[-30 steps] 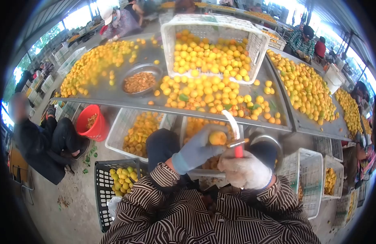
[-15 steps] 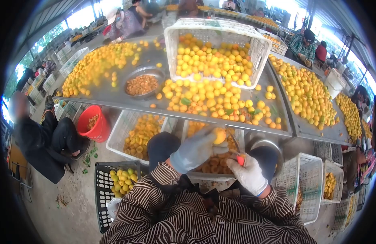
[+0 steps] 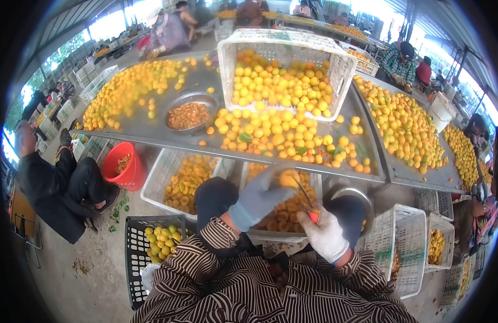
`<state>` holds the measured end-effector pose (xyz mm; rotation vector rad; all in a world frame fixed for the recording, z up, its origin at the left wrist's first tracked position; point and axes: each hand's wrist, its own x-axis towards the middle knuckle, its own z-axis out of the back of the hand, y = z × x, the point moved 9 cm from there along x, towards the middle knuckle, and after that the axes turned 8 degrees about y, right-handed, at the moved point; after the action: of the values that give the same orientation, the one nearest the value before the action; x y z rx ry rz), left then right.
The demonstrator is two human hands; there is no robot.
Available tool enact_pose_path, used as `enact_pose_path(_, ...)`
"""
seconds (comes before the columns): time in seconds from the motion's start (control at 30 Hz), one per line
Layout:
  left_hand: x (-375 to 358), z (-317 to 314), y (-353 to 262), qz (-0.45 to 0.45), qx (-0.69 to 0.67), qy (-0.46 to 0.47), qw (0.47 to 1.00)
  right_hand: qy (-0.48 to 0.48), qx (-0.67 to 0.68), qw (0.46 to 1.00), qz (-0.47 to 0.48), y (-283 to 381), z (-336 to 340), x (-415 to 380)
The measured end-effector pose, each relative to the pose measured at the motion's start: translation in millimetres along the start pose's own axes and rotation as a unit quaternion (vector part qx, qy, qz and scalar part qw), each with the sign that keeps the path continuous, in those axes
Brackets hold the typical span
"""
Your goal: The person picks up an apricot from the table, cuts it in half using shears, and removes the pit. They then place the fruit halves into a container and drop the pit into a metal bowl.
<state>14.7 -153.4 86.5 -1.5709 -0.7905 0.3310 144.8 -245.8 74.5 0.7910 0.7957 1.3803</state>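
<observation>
My left hand point(image 3: 258, 200), in a grey-blue glove, grips a yellow-orange fruit point(image 3: 288, 178) between thumb and fingers. My right hand point(image 3: 325, 232), in a white glove, is closed around the red handle of a knife point(image 3: 305, 192), whose blade reaches up to the fruit. Below both hands, between my knees, a white crate point(image 3: 281, 235) holds halved fruit. Just beyond them is the metal table point(image 3: 195, 141), with whole fruit spilling from a tipped white crate point(image 3: 343, 81).
A metal bowl of pits point(image 3: 188, 111) sits on the table. A red bucket point(image 3: 131, 175) and a seated person point(image 3: 49, 177) are at left. A black crate point(image 3: 136, 258) is at lower left, white crates point(image 3: 410, 247) at right. Other people work farther back.
The knife blade now shows against the fruit, and my right hand has shifted slightly left. My left hand still holds the fruit in nearly the same place.
</observation>
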Motion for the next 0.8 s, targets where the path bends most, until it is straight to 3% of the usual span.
enact_pose_path(0.1,-0.7,4.5,-3.3,0.004,0.121,-0.015,0.993,-0.018,-0.042,0.999,0.0,-4.6,-0.9,1.5)
enact_pose_path(0.17,-2.1,2.8,-23.9,-0.083,0.384,-0.044,0.919,-0.026,-0.056,0.998,0.005,-7.5,-0.9,1.9)
enact_pose_path(0.27,-4.9,-2.1,-35.4,-0.088,0.419,-0.056,0.902,-0.008,-0.086,0.996,0.017,-3.2,-4.0,4.0)
enact_pose_path(0.3,-4.5,-3.1,-33.5,-0.087,0.419,-0.056,0.902,-0.014,-0.074,0.997,0.003,-2.4,-4.1,3.7)
enact_pose_path(0.37,-0.7,0.9,-5.3,-0.02,0.094,-0.04,0.995,-0.02,-0.062,0.998,-0.012,-3.5,-7.5,3.1)
enact_pose_path(0.4,0.3,-3.7,-1.5,-0.019,0.093,-0.039,0.995,-0.029,-0.048,0.998,-0.008,-4.9,-9.2,3.0)
enact_pose_path(0.43,1.7,-7.4,11.5,-0.004,-0.105,-0.046,0.993,-0.039,-0.034,0.999,-0.004,-6.5,-9.8,3.3)
enact_pose_path(0.47,2.5,-12.0,23.1,0.012,-0.299,-0.052,0.953,-0.039,-0.034,0.999,-0.004,-8.7,-10.8,4.4)
enact_pose_path(0.6,4.3,-11.4,31.6,0.032,-0.32,-0.041,0.946,-0.032,-0.066,0.997,-0.017,-14.8,-10.5,3.5)
enact_pose_path(0.67,6.3,-2.4,19.3,0.002,-0.094,-0.008,0.996,-0.025,-0.076,0.997,-0.018,-15.5,-8.7,4.1)
enact_pose_path(0.7,6.6,2.7,18.0,0.003,-0.094,-0.008,0.996,-0.012,-0.069,0.997,-0.027,-17.6,-9.8,5.2)
enact_pose_path(0.77,8.7,4.2,10.1,-0.008,0.073,0.034,0.997,0.002,-0.061,0.998,-0.035,-17.4,-12.1,6.6)
enact_pose_path(0.8,8.8,4.1,12.4,-0.008,0.074,0.033,0.997,-0.001,-0.061,0.998,-0.025,-12.4,-12.3,6.5)
